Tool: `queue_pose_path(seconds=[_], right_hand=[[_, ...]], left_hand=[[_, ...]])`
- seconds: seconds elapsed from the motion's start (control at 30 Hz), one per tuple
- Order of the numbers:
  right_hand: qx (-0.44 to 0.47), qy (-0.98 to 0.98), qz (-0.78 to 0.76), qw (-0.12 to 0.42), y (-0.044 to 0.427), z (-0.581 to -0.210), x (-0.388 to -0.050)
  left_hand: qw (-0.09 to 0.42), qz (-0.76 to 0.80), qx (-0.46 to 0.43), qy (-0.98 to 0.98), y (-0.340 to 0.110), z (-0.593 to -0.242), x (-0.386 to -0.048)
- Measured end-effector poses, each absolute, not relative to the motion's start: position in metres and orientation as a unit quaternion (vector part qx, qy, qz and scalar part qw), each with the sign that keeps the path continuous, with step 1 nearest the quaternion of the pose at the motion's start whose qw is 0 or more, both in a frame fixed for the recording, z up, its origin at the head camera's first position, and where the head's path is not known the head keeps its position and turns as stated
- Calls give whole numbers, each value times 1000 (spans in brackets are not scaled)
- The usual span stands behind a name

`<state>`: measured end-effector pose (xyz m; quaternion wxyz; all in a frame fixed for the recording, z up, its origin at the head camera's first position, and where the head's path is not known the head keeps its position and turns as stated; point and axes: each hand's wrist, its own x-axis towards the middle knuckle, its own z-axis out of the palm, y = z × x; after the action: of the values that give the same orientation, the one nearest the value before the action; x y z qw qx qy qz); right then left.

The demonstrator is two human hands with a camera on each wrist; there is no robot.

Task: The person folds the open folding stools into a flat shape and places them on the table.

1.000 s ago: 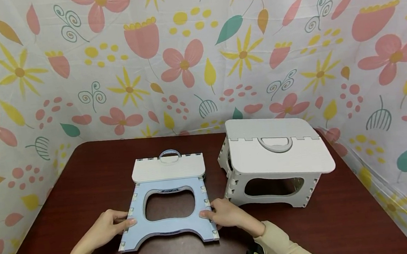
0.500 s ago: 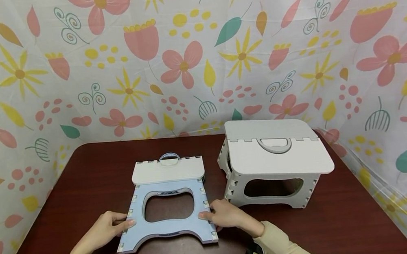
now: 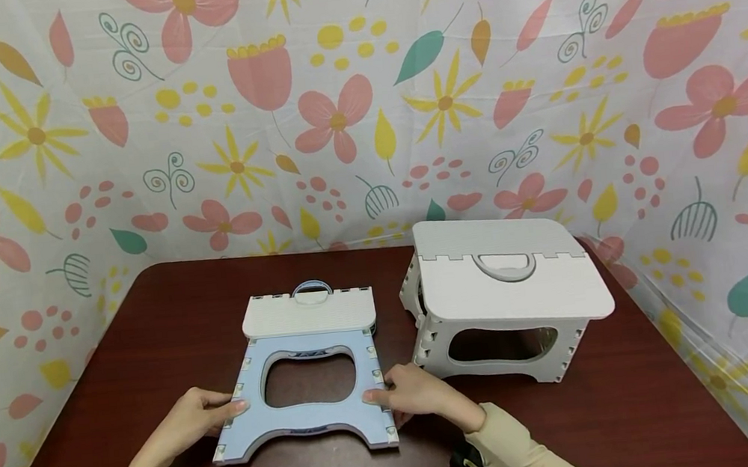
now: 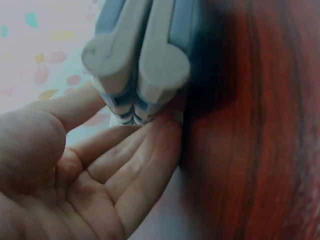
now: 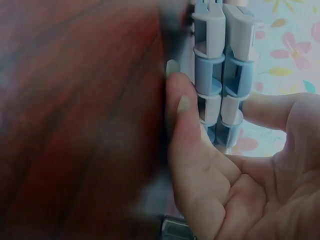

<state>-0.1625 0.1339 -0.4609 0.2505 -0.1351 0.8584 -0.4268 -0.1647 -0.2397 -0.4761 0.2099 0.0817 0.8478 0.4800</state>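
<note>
A folded blue and white stool point(image 3: 310, 418) lies flat at the middle-left of the table, its white top part and small handle toward the back. The left hand point(image 3: 189, 424) grips its left edge, thumb on the blue face and fingers underneath. On the opposite edge, the right hand point(image 3: 423, 394) pinches the stool the same way. In the left wrist view, the fingers of the left hand point(image 4: 100, 165) lie under the two folded layers point(image 4: 135, 60). The right wrist view shows the right hand point(image 5: 230, 175) around the hinged edge point(image 5: 220, 75), fingertips on the table side.
An unfolded white stool point(image 3: 514, 287) with a grey handle stands on the dark red-brown table point(image 3: 173, 320), right of the folded one. A flower-patterned sheet point(image 3: 336, 117) hangs behind and at both sides of the table.
The folded stool's near end has shifted very slightly left, both hands keeping their grip on its edges. Over the first half second the head view tilted slightly.
</note>
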Motion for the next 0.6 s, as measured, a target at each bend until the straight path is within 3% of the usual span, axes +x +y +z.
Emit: queue_pose_path(seconds=[0.6], right_hand=[[-138, 877, -394, 239, 131, -457, -160]], left_hand=[[174, 461, -23, 870, -233, -469, -158]])
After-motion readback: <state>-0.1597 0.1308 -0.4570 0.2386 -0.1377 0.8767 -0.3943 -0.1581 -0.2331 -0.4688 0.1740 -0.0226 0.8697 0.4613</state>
